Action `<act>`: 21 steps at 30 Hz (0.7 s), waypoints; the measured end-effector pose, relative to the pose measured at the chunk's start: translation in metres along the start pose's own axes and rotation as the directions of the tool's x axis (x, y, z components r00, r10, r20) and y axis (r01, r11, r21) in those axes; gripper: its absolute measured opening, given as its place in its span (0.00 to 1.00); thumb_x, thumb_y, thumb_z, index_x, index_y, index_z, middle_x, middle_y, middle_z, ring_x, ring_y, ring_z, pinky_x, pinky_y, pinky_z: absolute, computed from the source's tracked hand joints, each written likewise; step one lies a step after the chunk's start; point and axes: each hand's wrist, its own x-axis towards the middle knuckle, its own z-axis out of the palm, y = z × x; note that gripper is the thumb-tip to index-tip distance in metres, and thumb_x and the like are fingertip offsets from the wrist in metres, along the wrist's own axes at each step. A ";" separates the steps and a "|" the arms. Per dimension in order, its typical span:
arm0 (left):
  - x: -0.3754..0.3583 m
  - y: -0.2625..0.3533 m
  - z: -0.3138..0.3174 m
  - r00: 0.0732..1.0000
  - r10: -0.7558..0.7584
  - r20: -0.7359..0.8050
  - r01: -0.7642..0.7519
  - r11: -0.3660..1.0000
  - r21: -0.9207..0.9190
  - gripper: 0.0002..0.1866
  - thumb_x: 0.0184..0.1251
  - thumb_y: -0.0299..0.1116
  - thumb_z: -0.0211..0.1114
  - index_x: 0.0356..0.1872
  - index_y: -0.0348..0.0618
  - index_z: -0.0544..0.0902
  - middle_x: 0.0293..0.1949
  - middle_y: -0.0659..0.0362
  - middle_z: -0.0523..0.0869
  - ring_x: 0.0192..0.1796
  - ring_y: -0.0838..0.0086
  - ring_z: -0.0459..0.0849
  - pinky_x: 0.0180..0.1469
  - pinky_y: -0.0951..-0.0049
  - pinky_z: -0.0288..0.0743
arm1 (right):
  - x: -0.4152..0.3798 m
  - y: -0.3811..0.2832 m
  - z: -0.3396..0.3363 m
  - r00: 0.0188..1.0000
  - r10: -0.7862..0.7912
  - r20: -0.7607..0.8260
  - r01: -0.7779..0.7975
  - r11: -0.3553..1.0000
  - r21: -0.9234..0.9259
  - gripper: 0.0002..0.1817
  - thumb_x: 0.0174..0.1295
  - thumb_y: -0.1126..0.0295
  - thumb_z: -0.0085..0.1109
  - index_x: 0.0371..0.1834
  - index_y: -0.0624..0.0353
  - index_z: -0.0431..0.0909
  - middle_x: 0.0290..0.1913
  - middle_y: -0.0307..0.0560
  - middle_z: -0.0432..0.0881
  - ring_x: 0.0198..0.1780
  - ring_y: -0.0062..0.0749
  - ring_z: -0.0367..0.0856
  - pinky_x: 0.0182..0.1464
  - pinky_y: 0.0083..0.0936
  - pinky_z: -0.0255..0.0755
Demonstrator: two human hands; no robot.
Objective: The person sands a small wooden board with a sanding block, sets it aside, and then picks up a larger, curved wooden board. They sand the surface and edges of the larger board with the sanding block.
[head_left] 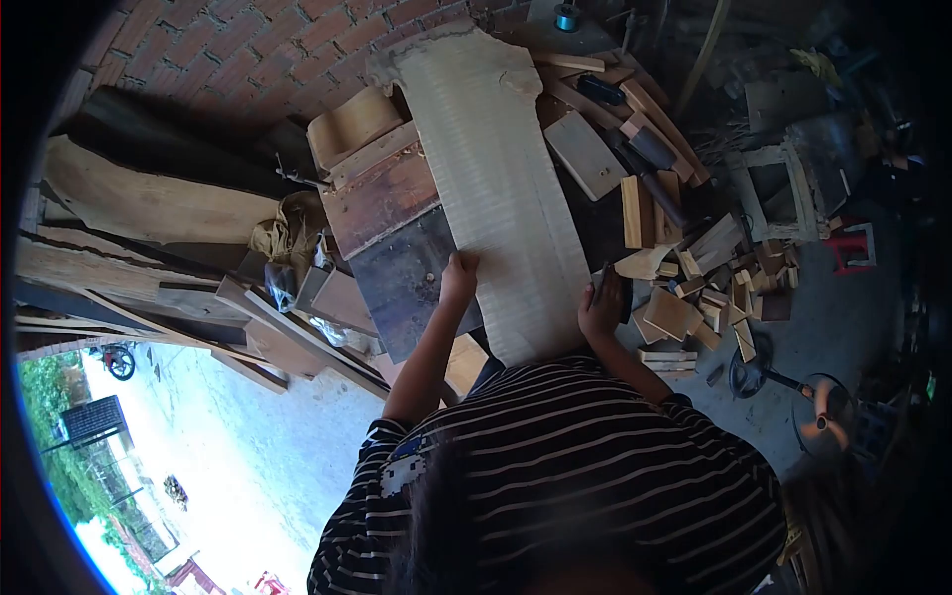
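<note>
A long, pale wooden slab [496, 178] with an uneven, natural-edged far end lies in front of me, its near end close to my body. My left hand [458, 280] is closed on the slab's left edge. At the opposite edge, my right hand [602, 307] grips the side near the close end, its fingers partly in shadow. Under the slab's left side are a dark, stained board [397, 288] and a reddish-brown board [382, 198].
To the right lie a pale block [585, 154], a dark-handled tool [659, 198] and several offcuts [674, 312]. Large planks [159, 198] lean at left by a brick wall [228, 59]. A fan [821, 416] and a red stool [851, 248] stand at right.
</note>
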 end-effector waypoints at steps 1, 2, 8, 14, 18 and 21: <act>0.002 0.003 0.001 1.000 0.012 -0.002 -0.013 1.000 -0.017 0.21 0.65 0.46 0.60 0.44 0.35 0.72 0.39 0.35 0.82 0.47 0.40 0.79 0.47 0.50 0.73 | 0.001 0.001 0.000 1.000 -0.005 0.006 0.005 1.000 -0.007 0.29 0.65 0.63 0.44 0.65 0.73 0.59 0.64 0.69 0.63 0.67 0.61 0.61 0.69 0.45 0.52; 0.005 0.006 0.002 1.000 0.008 -0.001 -0.008 1.000 -0.025 0.21 0.65 0.46 0.60 0.44 0.35 0.72 0.39 0.35 0.82 0.47 0.40 0.79 0.47 0.50 0.73 | 0.003 0.002 0.001 1.000 0.001 0.000 -0.001 1.000 -0.029 0.29 0.65 0.63 0.44 0.65 0.73 0.59 0.64 0.69 0.63 0.66 0.61 0.61 0.69 0.46 0.53; 0.009 0.016 -0.002 0.995 -0.056 0.082 0.061 0.996 -0.063 0.18 0.64 0.43 0.60 0.42 0.37 0.76 0.40 0.38 0.83 0.47 0.42 0.80 0.47 0.52 0.74 | 0.014 -0.006 -0.016 0.990 -0.113 0.087 0.119 0.991 -0.068 0.28 0.64 0.64 0.47 0.66 0.67 0.61 0.68 0.64 0.60 0.67 0.60 0.59 0.68 0.49 0.53; 0.005 0.012 0.013 0.998 0.028 0.050 -0.041 0.958 0.282 0.14 0.65 0.38 0.58 0.44 0.37 0.76 0.52 0.39 0.76 0.57 0.44 0.73 0.54 0.54 0.70 | 0.018 -0.066 -0.015 0.751 -0.623 0.216 0.637 0.771 0.011 0.39 0.56 0.53 0.60 0.71 0.51 0.59 0.72 0.58 0.55 0.70 0.55 0.56 0.68 0.48 0.52; -0.027 0.040 0.020 0.934 0.332 -0.130 -0.284 0.912 0.296 0.22 0.66 0.34 0.55 0.59 0.37 0.68 0.66 0.42 0.63 0.68 0.45 0.61 0.66 0.53 0.59 | 0.031 -0.090 -0.013 0.643 -0.504 0.577 0.484 0.851 0.204 0.50 0.48 0.46 0.65 0.74 0.52 0.53 0.74 0.61 0.50 0.75 0.53 0.46 0.72 0.48 0.41; -0.048 0.055 0.024 0.707 0.685 0.178 -0.707 0.687 0.168 0.30 0.67 0.34 0.54 0.69 0.41 0.59 0.68 0.46 0.62 0.72 0.52 0.57 0.72 0.54 0.49 | 0.031 -0.075 0.001 0.582 -0.522 0.624 0.463 0.843 0.273 0.52 0.48 0.46 0.63 0.73 0.59 0.51 0.74 0.60 0.49 0.75 0.52 0.45 0.74 0.47 0.38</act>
